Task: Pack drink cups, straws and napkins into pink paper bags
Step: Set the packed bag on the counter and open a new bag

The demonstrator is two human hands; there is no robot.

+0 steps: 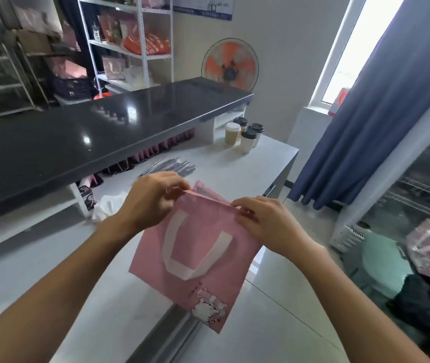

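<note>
While both hands pinch the flat bag (pixel 195 247) by its top edge, left hand (pixel 151 200) at the far corner and right hand (pixel 263 221) at the near one, its mouth stays closed and it hangs over the counter (pixel 261 166) edge. Cups (pixel 245 134) stand far right, nearer the right hand; straws (pixel 169 166) lie just beyond the left.

Four cups (pixel 245 134) stand together, three dark-lidded and one white-lidded; one bag (pixel 195 258) is held by two hands.
</note>
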